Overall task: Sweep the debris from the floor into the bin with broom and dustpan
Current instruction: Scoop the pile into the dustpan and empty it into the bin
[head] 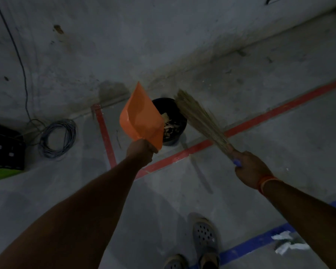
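- Floor (pixel 182 200) of grey concrete runs up to a wall at the top of my view; a red line (pixel 260 117) crosses it slantwise and a blue line (pixel 250 247) runs near my shoes (pixel 206 235).
- Off to my left lie a dark crate (pixel 6 146) and a coil of cable (pixel 56 138), well apart from where I work.
- The bin (pixel 173 131), black and round, stands by the wall just beyond the red line; dry leaves and scraps show inside it.
- The dustpan (pixel 142 117), orange, is lifted and tipped over the bin's left rim. My left hand (pixel 140 152) is clenched round its handle at the low end.
- The broom (pixel 200 117), a bundle of pale straw, hangs in the air with its tips over the bin's right rim. My right hand (pixel 252 167) grips its handle, fingers wrapped round.
- White crumpled paper scraps (pixel 285 243) lie on the floor by the blue line, near my right side, not yet swept.
- As I judge it, I am at the emptying step: the pan is being dumped, perhaps with the broom ready to brush it out. I cannot tell if anything clings inside the pan.
- Next I would lower both tools, turn to the scraps, set the pan's lip flat on the floor and sweep them in.
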A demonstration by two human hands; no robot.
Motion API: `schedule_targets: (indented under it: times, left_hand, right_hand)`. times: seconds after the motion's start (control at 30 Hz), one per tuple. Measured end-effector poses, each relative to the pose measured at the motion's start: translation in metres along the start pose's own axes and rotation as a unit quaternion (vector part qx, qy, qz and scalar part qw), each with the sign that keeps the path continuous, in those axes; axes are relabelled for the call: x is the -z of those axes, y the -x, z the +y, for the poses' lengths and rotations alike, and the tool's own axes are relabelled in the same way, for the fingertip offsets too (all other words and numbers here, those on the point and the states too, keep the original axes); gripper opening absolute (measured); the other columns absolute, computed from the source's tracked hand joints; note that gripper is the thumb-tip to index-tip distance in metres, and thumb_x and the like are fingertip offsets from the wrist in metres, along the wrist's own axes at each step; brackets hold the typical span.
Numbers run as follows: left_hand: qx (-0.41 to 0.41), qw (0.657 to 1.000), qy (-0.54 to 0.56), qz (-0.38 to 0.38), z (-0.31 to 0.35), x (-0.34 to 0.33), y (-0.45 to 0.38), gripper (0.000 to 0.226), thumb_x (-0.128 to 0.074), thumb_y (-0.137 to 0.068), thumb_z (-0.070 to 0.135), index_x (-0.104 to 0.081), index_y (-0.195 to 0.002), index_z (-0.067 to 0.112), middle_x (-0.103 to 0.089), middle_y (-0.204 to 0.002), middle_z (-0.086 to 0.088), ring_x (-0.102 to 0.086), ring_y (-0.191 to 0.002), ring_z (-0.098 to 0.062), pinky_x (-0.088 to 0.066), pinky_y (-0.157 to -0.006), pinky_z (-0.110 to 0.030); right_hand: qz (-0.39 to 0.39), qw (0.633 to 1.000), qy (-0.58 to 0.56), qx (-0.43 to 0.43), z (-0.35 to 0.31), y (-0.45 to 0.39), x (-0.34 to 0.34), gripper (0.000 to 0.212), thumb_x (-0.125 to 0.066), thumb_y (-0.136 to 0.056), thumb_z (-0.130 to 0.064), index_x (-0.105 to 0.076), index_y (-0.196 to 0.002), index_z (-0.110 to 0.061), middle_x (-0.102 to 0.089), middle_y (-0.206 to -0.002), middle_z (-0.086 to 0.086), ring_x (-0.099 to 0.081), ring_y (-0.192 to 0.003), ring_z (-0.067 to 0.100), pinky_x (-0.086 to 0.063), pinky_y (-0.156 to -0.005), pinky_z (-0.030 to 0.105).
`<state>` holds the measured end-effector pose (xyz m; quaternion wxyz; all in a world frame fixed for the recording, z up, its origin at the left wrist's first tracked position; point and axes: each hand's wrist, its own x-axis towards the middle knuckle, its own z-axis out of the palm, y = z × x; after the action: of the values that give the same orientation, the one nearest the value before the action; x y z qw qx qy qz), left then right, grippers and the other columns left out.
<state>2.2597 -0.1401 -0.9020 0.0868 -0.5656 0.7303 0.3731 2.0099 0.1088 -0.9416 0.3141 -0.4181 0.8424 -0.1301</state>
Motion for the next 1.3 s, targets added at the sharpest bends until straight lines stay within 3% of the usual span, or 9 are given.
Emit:
schedule_targets:
  times: [0.1,0.23,0.43,0.6,0.73,0.93,1.07,1.2,1.3]
  left_hand:
    - [0.001,1.0,0.027,0.003,-0.008,0.006,0.006,0.033,-0.051,-0.094,-0.007,-0.079,-0.093,0.012,-0.067,-0.091,-0.002,-0.064,-0.064,-0.015,-0.047,-0.05,-0.02]
    - [0.015,0.997,0.073,0.018,-0.018,0.018,0.001,0.037,-0.052,-0.092,-0.008,-0.075,-0.082,0.018,-0.071,-0.097,-0.007,-0.063,-0.067,-0.016,-0.048,-0.05,-0.023]
    - [0.01,0.993,0.109,0.034,-0.026,0.039,-0.003,0.036,-0.05,-0.094,-0.003,-0.076,-0.09,0.022,-0.072,-0.097,0.0,-0.059,-0.059,-0.013,-0.045,-0.046,-0.021]
    - [0.014,0.985,0.155,0.076,-0.043,0.059,-0.006,0.042,-0.047,-0.096,-0.003,-0.074,-0.088,0.027,-0.071,-0.096,0.005,-0.057,-0.054,-0.011,-0.046,-0.046,-0.023]
    - [0.043,0.982,0.166,0.083,-0.088,0.081,-0.014,0.034,-0.048,-0.097,0.002,-0.077,-0.097,0.02,-0.073,-0.095,0.005,-0.059,-0.053,-0.01,-0.045,-0.043,-0.019]
    - [0.081,0.974,0.2,0.075,-0.167,0.135,-0.045,0.041,-0.046,-0.095,-0.006,-0.077,-0.091,0.018,-0.068,-0.077,0.003,-0.054,-0.05,-0.011,-0.038,-0.038,-0.016]
    - [0.094,0.976,0.19,0.056,-0.221,0.166,-0.062,0.037,-0.049,-0.095,-0.002,-0.079,-0.091,0.02,-0.071,-0.074,0.003,-0.055,-0.046,-0.01,-0.042,-0.041,-0.021]
    - [0.11,0.978,0.176,0.014,-0.267,0.188,-0.075,0.037,-0.049,-0.096,-0.001,-0.079,-0.09,0.021,-0.071,-0.078,0.004,-0.056,-0.046,-0.009,-0.042,-0.042,-0.023]
    - [0.118,0.98,0.16,-0.003,-0.291,0.2,-0.084,0.037,-0.049,-0.098,0.002,-0.079,-0.091,0.023,-0.073,-0.084,-0.001,-0.057,-0.047,-0.009,-0.043,-0.043,-0.024]
  right_hand:
    - [-0.005,0.997,-0.078,-0.005,-0.018,-0.006,0.004,0.082,-0.057,-0.083,-0.002,-0.025,-0.149,-0.039,-0.061,-0.113,0.012,-0.062,-0.098,0.032,-0.049,-0.077,0.029]
    - [-0.032,0.971,-0.23,-0.052,-0.051,-0.019,0.017,0.077,-0.055,-0.084,0.001,-0.036,-0.142,-0.045,-0.059,-0.088,-0.009,-0.055,-0.065,0.012,-0.04,-0.047,0.012]
    - [-0.141,0.917,-0.372,-0.035,-0.095,-0.041,0.048,0.077,-0.057,-0.093,-0.006,-0.025,-0.144,-0.055,-0.051,-0.131,-0.004,-0.062,-0.061,0.025,-0.047,-0.048,0.03]
    - [-0.168,0.889,-0.424,-0.029,-0.148,-0.08,0.046,0.076,-0.058,-0.093,-0.007,-0.024,-0.149,-0.044,-0.049,-0.133,0.002,-0.056,-0.062,0.027,-0.05,-0.047,0.029]
    - [-0.162,0.885,-0.433,-0.046,-0.208,-0.115,0.021,0.071,-0.053,-0.096,-0.003,-0.018,-0.153,-0.028,-0.051,-0.122,0.006,-0.064,-0.077,0.031,-0.055,-0.062,0.038]
    - [-0.169,0.848,-0.494,-0.089,-0.293,-0.183,-0.02,0.06,-0.045,-0.09,0.01,-0.039,-0.143,-0.017,-0.053,-0.078,0.017,-0.052,-0.042,0.016,-0.044,-0.04,0.021]
    - [-0.126,0.841,-0.515,-0.11,-0.339,-0.214,-0.046,0.074,-0.042,-0.087,0.015,-0.021,-0.152,-0.013,-0.053,-0.073,0.022,-0.051,-0.041,0.02,-0.044,-0.038,0.023]
    - [-0.112,0.799,-0.575,-0.134,-0.376,-0.233,-0.075,0.086,-0.044,-0.085,0.017,-0.014,-0.154,-0.025,-0.057,-0.108,0.026,-0.056,-0.068,0.03,-0.053,-0.052,0.034]
    - [-0.073,0.816,-0.557,-0.133,-0.397,-0.252,-0.097,0.083,-0.049,-0.086,0.016,-0.017,-0.154,-0.018,-0.05,-0.121,0.025,-0.057,-0.068,0.027,-0.054,-0.054,0.033]
